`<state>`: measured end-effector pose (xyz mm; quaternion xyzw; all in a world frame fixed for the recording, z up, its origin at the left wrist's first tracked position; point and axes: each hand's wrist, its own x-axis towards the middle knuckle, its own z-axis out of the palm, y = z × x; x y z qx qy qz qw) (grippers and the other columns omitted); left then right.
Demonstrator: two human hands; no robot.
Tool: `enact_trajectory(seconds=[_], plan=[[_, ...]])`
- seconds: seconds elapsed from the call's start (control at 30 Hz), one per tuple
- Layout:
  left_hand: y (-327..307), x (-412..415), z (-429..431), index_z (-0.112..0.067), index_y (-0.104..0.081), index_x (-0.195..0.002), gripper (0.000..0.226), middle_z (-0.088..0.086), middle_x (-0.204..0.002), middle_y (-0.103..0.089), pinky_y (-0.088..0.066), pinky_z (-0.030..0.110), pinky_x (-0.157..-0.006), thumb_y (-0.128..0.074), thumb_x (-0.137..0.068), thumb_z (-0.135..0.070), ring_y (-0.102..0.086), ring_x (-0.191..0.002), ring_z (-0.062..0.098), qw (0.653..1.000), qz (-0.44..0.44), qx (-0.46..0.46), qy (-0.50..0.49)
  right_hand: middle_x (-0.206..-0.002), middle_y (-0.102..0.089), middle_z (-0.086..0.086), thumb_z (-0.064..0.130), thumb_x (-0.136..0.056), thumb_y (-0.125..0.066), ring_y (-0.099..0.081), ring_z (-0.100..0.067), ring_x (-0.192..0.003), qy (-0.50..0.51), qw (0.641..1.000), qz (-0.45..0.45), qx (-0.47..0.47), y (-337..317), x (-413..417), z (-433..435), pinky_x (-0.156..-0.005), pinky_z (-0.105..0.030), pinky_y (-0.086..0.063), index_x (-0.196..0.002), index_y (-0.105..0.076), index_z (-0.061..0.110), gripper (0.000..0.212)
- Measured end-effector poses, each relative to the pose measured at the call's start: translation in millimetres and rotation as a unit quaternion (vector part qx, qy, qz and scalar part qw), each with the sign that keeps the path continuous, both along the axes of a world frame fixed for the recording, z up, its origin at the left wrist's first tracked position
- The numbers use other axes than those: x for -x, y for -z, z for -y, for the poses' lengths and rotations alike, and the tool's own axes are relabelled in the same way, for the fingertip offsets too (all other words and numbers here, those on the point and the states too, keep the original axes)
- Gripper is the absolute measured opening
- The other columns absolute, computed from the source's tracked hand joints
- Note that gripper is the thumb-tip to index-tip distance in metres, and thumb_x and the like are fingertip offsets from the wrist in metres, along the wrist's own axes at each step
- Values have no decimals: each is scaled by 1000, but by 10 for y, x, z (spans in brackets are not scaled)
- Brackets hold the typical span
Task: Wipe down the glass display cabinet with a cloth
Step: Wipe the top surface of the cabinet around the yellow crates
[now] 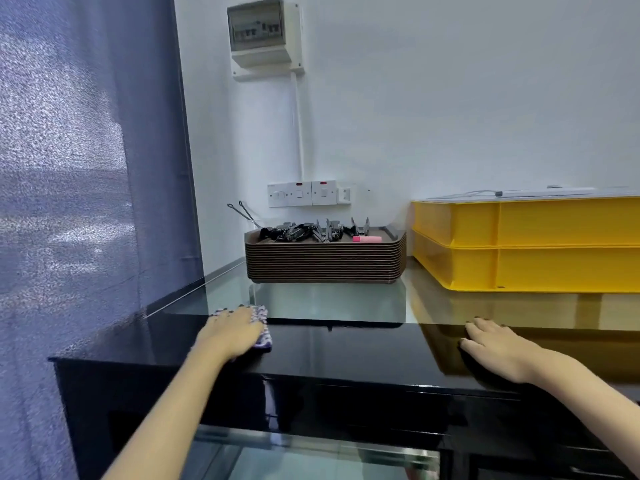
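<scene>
The glass display cabinet (339,303) has a clear glass top with a glossy black band along its near edge. A small purple-and-white patterned cloth (261,327) lies flat on that top near its left end, half on the black band. My left hand (232,332) presses flat on the cloth with straight fingers and covers most of it. My right hand (491,346) rests flat on the black band to the right, fingers spread, holding nothing.
A stack of brown trays (325,263) with black tongs and a pink item on top stands at the back. Two stacked yellow crates (526,244) sit at the back right. A blue curtain (69,168) hangs on the left. Wall sockets (304,194) are behind the trays.
</scene>
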<state>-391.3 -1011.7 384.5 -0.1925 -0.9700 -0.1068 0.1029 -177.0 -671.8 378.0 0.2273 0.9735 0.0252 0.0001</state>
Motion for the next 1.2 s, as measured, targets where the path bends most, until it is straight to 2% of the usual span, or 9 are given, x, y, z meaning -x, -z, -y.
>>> enact_trajectory(seconds=[0.1,0.23,0.3,0.47,0.57,0.63,0.83,1.0,1.2], plan=[[10,-417,-519,-11,-52,-120,37,13,-129,-54,-37,38,-94,-32,-92,-24,-51,-114,29,997,-25,20,72,-146,-30,-20,32,-102,-16,-28,-33,-135,-37,999,-9,-11,42,384,336,-111,-41,-24,-138,-33,3,49],[166,-613,-753,-22,-31,-143,52,2,-147,-35,-25,37,-108,-26,-94,-38,-31,-134,23,993,-6,2,118,-137,-37,-26,25,-100,-17,-34,-43,-125,-43,998,8,-34,49,827,667,-105,-50,-26,-131,-42,-1,48],[158,-426,-530,-25,-31,-142,50,1,-147,-35,-26,36,-106,-27,-94,-37,-32,-133,22,993,2,-2,116,-138,-37,-23,23,-99,-17,-32,-42,-126,-66,998,-17,-16,66,964,732,-106,-49,-26,-128,-44,0,46],[104,407,450,-23,-41,-137,45,6,-144,-43,-35,34,-100,-32,-94,-31,-44,-126,26,1000,0,-5,-8,-137,-38,-20,32,-98,-18,-34,-39,-126,-83,995,-45,9,107,1148,773,-107,-46,-26,-126,-42,3,46],[53,787,948,-20,-52,-113,27,11,-135,-51,-37,34,-88,-34,-94,-27,-52,-115,30,997,11,15,-75,-133,-41,-19,33,-98,-18,-37,-36,-123,-89,994,-61,10,130,1164,753,-105,-43,-30,-122,-43,5,45],[20,884,1021,-24,-53,-113,29,11,-137,-51,-36,35,-95,-34,-92,-29,-49,-120,28,995,11,13,-100,-133,-41,-18,33,-98,-18,-37,-35,-124,-85,994,-65,3,137,1167,758,-105,-42,-30,-123,-43,6,45],[-77,480,127,-12,-50,-127,42,16,-137,-49,-36,34,-99,-36,-90,-27,-49,-122,29,999,-1,34,32,-134,-40,-14,32,-100,-16,-36,-31,-125,-75,996,-54,-6,100,1163,801,-102,-37,-30,-119,-42,9,40],[64,-106,-221,-20,-36,-140,49,9,-143,-41,-31,38,-103,-31,-93,-34,-39,-128,27,988,-4,2,158,-154,-23,-7,37,-102,-18,-23,-23,-140,-78,995,-69,1,151,1128,713,-111,-31,-22,-145,-26,9,51],[114,304,811,-27,-28,-146,51,-2,-150,-34,-23,30,-108,-31,-95,-34,-30,-136,16,993,-17,-7,120,-159,0,5,59,-90,-7,2,-12,-146,-115,992,-26,32,237,1136,570,-115,-28,-1,-151,-6,28,69]])
